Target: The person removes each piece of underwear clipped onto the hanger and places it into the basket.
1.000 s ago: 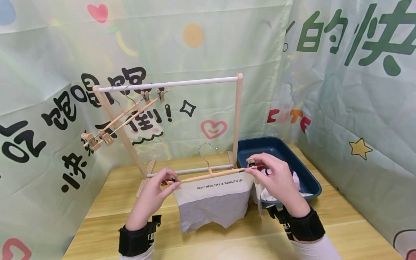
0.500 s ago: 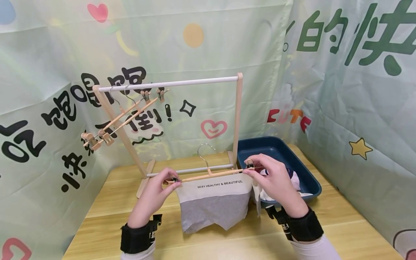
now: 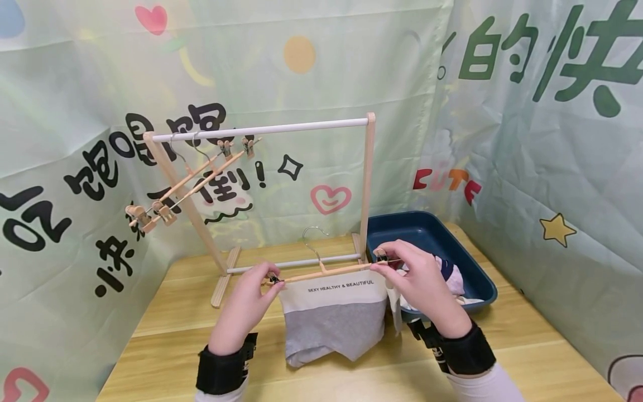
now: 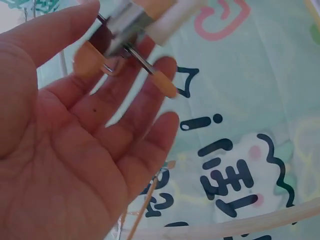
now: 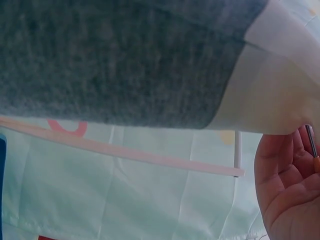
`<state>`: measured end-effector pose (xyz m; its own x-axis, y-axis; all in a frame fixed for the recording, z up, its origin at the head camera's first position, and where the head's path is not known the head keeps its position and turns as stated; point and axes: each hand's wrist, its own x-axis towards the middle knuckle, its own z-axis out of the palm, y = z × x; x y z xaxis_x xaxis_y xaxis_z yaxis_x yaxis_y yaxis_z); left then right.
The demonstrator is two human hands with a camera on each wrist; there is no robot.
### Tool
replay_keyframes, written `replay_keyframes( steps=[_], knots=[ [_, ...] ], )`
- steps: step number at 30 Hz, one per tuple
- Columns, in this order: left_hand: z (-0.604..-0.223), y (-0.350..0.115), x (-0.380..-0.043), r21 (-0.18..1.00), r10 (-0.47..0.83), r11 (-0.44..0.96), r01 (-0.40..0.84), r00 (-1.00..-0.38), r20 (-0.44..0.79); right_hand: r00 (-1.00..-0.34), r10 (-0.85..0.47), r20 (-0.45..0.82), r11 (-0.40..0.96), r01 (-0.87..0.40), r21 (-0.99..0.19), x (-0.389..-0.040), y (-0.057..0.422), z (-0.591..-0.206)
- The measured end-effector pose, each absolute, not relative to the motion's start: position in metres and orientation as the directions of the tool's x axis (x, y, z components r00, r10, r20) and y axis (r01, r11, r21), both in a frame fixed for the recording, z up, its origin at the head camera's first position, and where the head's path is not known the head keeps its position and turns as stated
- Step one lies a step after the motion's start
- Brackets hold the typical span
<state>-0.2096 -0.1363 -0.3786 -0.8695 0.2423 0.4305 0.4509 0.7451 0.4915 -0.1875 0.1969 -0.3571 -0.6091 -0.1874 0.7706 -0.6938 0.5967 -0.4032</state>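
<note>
My left hand (image 3: 246, 310) pinches the left clip (image 4: 125, 32) of a wooden clip hanger (image 3: 346, 270) between thumb and fingers. At the other end, my right hand (image 3: 424, 282) pinches the right clip (image 3: 382, 257). Grey underpants (image 3: 336, 326) with a wide white, lettered waistband hang from the bar over the table. In the right wrist view their grey cloth fills the upper part and covers most of the hanger. The metal hook (image 3: 311, 240) points upward between the hands, tipped toward the back.
Behind the hands stands a small rack (image 3: 266, 129) with a white top rod. Two bare clip hangers (image 3: 203, 185) hang at its left end. A dark blue basin (image 3: 402, 223) at the right holds white and navy cloth (image 3: 456, 279). Printed fabric walls enclose the table (image 3: 166, 335).
My left hand has shifted right and slightly down, my right hand slightly left, both still on the clips. The hanger's hook tilts further back and left; the underpants have moved a little with it.
</note>
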Motion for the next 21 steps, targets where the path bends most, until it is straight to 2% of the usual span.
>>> replay_keyframes(
  steps=[6, 11, 16, 21],
  knots=[
    [-0.379, -0.127, -0.203, 0.384, 0.253, 0.787, 0.483, -0.821, 0.512, -0.616, -0.197, 0.762, 0.601, -0.69, -0.402, -0.187, 0.196, -0.358],
    [-0.38, -0.118, -0.2, 0.346, 0.284, 0.765, 0.543, -0.767, 0.576, -0.619, -0.207, 0.758, 0.61, -0.687, -0.395, -0.188, 0.194, -0.36],
    [-0.382, -0.106, -0.2, 0.358, 0.261, 0.716, 0.599, -0.706, 0.659, -0.602, -0.23, 0.764, 0.604, -0.705, -0.373, -0.188, 0.193, -0.361],
    [-0.382, -0.095, -0.197, 0.43, 0.226, 0.652, 0.624, -0.702, 0.675, -0.568, -0.252, 0.783, 0.584, -0.734, -0.345, -0.189, 0.192, -0.36]
  ],
)
